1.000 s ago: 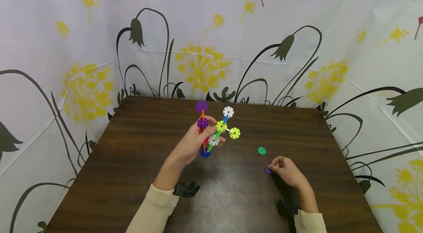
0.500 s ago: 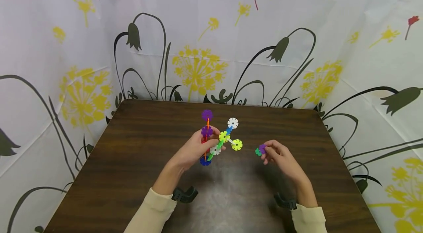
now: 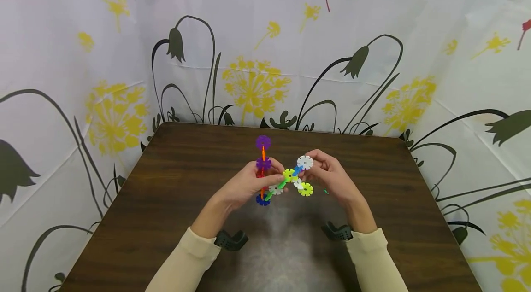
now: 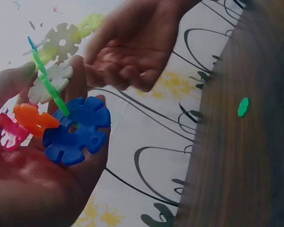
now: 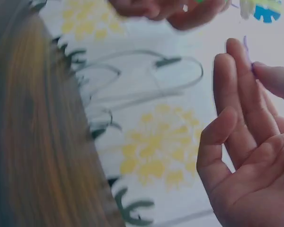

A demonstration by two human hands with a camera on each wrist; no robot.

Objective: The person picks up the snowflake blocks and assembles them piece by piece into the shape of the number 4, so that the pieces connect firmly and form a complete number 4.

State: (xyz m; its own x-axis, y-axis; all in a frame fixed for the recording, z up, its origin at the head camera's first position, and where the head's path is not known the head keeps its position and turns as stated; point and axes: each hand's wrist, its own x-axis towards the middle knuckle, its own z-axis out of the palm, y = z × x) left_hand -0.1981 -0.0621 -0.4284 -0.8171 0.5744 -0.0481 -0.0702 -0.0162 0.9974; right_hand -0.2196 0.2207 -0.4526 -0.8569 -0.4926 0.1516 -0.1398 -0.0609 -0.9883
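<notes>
My left hand (image 3: 242,186) grips a chain of notched plastic discs, with its thumb across a green one. A blue disc (image 4: 92,127) sits at the chain's lower end, joined to an orange disc (image 4: 34,120). Up the other branch, a white disc (image 3: 304,162) and a yellow disc (image 3: 306,189) stick out to the right. My right hand (image 3: 338,183) pinches a purple disc (image 5: 246,47) between thumb and fingers, edge-on in the right wrist view. In the head view these fingertips are right behind the white disc, and the purple disc is mostly hidden.
A loose green disc (image 4: 244,107) lies on the dark wooden table (image 3: 186,158), mostly covered by my right hand in the head view. Behind the table's far edge hangs a white cloth (image 3: 257,6) printed with flowers.
My right hand has picked the purple disc up from the table and carried it left and away from me to the chain. The left hand stays nearly in place, holding the chain.
</notes>
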